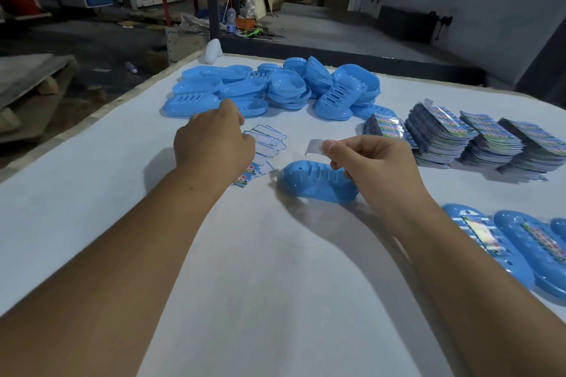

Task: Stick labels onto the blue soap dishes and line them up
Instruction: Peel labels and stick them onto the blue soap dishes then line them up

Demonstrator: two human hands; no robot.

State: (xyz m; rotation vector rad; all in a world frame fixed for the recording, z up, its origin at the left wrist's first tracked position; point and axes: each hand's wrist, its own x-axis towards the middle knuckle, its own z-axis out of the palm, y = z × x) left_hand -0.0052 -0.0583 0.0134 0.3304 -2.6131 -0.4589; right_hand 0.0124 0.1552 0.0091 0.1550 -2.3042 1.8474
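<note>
My right hand [367,165] pinches a small label [315,147] between thumb and forefinger, with the label's pale back facing me. Just below it, a blue soap dish [312,182] lies slotted side up on the white table [275,269]. My left hand [214,141] hovers with curled fingers over a loose heap of peeled label backings [269,141]; its fingertips are hidden, so I cannot tell whether it holds one. Two labelled dishes [502,242] lie side by side at the right edge.
A pile of unlabelled blue dishes [275,86] lies at the far side of the table. Several stacks of printed label sheets [465,138] stand at the right. A white object [213,50] sits at the far corner. The table's left edge drops to the workshop floor.
</note>
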